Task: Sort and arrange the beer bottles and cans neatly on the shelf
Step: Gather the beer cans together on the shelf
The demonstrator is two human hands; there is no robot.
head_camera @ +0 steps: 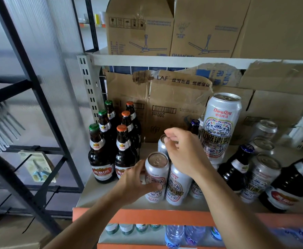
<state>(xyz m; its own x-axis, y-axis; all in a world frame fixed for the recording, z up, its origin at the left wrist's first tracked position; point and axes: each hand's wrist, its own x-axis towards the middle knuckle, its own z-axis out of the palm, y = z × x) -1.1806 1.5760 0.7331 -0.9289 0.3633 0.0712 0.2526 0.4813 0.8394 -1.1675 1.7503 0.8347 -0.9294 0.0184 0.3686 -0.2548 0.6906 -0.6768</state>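
Note:
On the grey shelf (100,194), brown beer bottles stand at the left in two rows, one green-capped (100,155) and one orange-capped (124,153). My left hand (134,184) grips a silver can (157,169) at the front. Beside it is a second silver can (178,186), under my right wrist. My right hand (183,151) reaches over it, and its curled fingertips pinch the top of a rear can (161,143). A tall silver can (220,126) rises behind that hand. To the right, dark blue-capped bottles (235,168) and more cans (262,177) stand mixed.
Flattened cardboard (165,105) lines the shelf back. Fan boxes (140,27) sit on the shelf above. Water bottles (175,234) fill the shelf below the orange edge (147,216). A black metal rack (30,105) with a packet of scissors (37,166) stands at the left.

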